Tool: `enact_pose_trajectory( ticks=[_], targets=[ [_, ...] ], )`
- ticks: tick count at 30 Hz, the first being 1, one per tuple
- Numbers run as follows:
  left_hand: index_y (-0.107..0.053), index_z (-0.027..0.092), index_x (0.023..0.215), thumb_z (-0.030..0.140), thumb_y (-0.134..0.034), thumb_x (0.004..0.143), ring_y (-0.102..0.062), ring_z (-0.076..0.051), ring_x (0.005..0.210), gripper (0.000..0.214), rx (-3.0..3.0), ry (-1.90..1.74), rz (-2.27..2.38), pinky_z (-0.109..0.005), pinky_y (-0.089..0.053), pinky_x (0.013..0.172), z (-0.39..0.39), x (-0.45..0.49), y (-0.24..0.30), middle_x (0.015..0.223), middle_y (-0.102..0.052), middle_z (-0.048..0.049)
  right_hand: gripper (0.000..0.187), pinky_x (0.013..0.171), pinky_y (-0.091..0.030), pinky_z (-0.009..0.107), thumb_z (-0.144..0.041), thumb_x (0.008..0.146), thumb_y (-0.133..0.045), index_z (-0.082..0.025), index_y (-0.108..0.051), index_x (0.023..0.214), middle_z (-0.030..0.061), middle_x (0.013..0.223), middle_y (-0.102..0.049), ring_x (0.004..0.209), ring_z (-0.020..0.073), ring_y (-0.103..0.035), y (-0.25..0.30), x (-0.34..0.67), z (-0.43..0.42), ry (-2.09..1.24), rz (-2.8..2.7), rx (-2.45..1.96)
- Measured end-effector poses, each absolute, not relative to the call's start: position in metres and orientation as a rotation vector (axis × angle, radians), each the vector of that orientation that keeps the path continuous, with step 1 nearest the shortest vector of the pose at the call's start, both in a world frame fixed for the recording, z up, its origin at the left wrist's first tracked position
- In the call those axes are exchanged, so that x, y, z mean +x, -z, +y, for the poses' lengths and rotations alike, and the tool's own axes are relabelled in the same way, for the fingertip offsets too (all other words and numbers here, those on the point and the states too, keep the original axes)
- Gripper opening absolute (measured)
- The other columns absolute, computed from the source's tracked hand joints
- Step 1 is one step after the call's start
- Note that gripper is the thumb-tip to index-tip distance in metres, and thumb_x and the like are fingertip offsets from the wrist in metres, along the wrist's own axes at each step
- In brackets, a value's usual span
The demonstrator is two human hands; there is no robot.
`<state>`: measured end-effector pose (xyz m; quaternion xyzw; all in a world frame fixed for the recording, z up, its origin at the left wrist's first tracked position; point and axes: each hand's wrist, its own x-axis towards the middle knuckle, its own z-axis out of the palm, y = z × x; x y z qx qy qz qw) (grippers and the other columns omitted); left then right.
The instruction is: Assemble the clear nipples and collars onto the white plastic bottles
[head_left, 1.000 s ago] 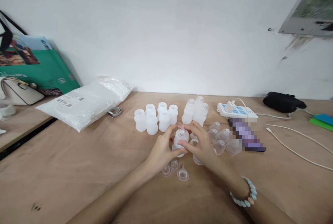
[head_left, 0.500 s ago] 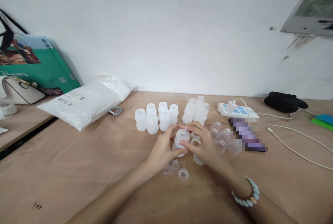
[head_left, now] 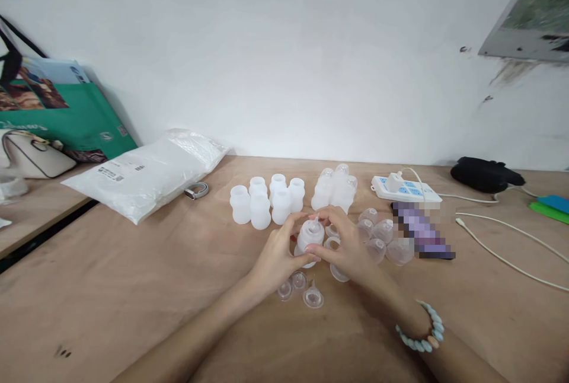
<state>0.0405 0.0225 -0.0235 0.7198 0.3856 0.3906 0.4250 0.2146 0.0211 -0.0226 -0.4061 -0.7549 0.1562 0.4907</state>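
A small white baby bottle [head_left: 310, 235] with a clear nipple on top is upright between my hands. My left hand [head_left: 274, 255] is wrapped round its left side, thumb in front. From the right, my right hand [head_left: 347, 243] grips the same bottle, with its thumb near the collar and its fingers by the nipple. Several loose clear nipples [head_left: 313, 297] lie on the wooden table just below. White screw rings [head_left: 340, 274] lie partly hidden under my right hand. Beside that hand sit several clear domed caps [head_left: 383, 230].
Several open white bottles [head_left: 260, 212] stand behind my left hand, and several capped bottles [head_left: 336, 186] behind my right. A power strip [head_left: 406, 190], phone [head_left: 421, 230] and white cable [head_left: 502, 246] lie to the right. At left are a white plastic parcel [head_left: 151, 172] and a watch [head_left: 196, 191].
Both hands keep their grip on the bottle, and the right fingers have shifted slightly at the top. The other things have not moved.
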Motion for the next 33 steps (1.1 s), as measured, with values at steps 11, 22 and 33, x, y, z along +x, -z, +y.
enact_pose_trajectory(
  ticks=[11,22,33],
  targets=[
    [-0.049,0.025,0.126,0.018,-0.081,0.069,-0.064,-0.027,0.106,0.065,1.759,-0.942,1.022,-0.034,-0.052,0.083,0.021,0.041,0.021,0.117,-0.068,-0.0052,0.021,0.081,-0.05,0.037,-0.03,0.089,-0.06,-0.022,-0.059,0.109,-0.0005,0.074,-0.068,0.078,0.0199,-0.066,0.011,0.229,0.021,-0.639,-1.612,-1.036],
    [-0.049,0.025,0.125,0.019,-0.082,0.07,-0.064,-0.026,0.103,0.064,1.767,-0.93,1.048,-0.034,-0.05,0.084,0.021,0.041,0.022,0.113,-0.069,-0.0041,0.016,0.061,-0.046,0.03,-0.032,0.093,-0.05,-0.021,-0.06,0.098,-0.0004,0.066,-0.069,0.06,0.0161,-0.06,0.011,0.23,0.02,-0.699,-1.362,-1.116],
    [-0.045,0.024,0.125,0.017,-0.078,0.072,-0.066,-0.025,0.102,0.063,1.759,-0.926,0.944,-0.033,-0.051,0.082,0.023,0.04,0.023,0.115,-0.07,-0.005,0.05,0.104,-0.042,0.044,-0.027,0.091,-0.063,-0.028,-0.048,0.138,0.0071,0.123,-0.066,0.119,0.024,-0.057,0.007,0.23,0.02,-0.798,-2.014,-0.883]
  ],
)
